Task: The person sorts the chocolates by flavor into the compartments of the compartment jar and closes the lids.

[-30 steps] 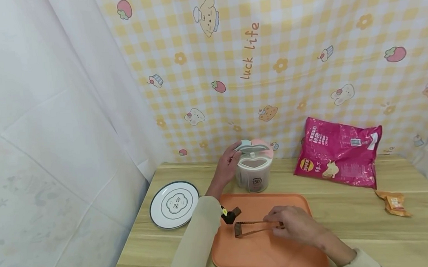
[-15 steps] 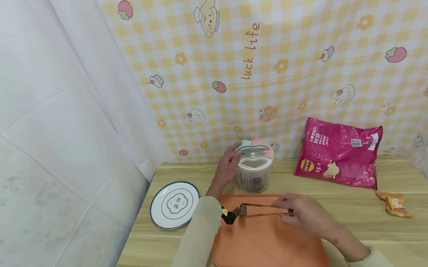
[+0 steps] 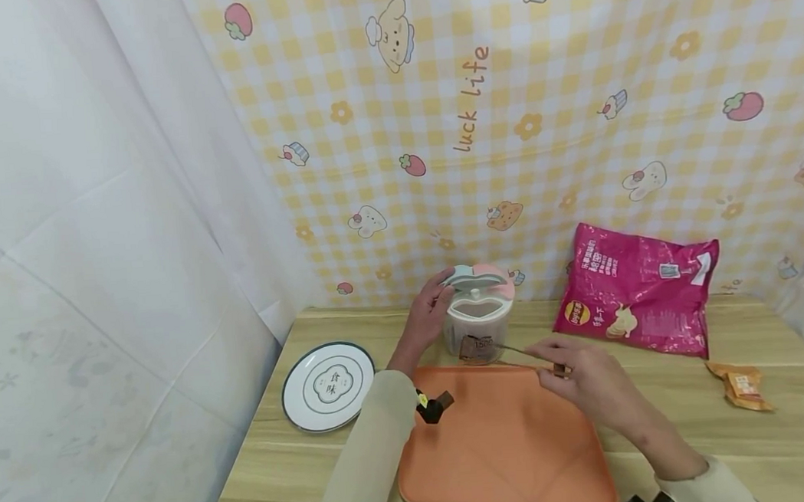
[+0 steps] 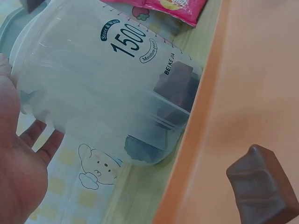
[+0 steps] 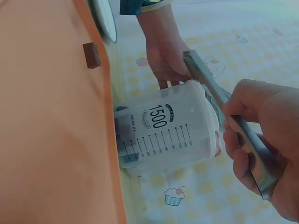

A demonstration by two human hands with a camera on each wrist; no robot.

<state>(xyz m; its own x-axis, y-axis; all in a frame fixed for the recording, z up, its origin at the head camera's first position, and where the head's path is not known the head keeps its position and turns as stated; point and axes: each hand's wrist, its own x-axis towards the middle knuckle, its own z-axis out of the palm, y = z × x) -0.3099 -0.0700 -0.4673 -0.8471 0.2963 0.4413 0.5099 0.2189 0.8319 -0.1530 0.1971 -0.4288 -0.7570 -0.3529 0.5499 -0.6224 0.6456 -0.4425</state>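
A clear plastic storage container (image 3: 477, 331) marked 1500 stands behind the orange tray (image 3: 505, 460), with brown blocks visible through its wall in the left wrist view. My left hand (image 3: 425, 317) holds the pale blue lid flap (image 3: 460, 272) raised at the container's left side, so its top opening shows. Metal tongs (image 5: 233, 112) are gripped in my right hand (image 3: 592, 377). A brown block (image 3: 475, 348) appears between their tips, in front of the container in the head view. One ridged chocolate piece (image 4: 261, 186) lies on the tray near its left edge.
To the left sits a white plate (image 3: 329, 386) with a dark rim. At the back right, a magenta chip bag (image 3: 639, 290) leans on the patterned cloth (image 3: 573, 118); a small orange packet (image 3: 740, 385) lies in front of it.
My right hand has moved the tongs with the brown block away from me, from over the tray up to the container. My left hand stays at the lid.
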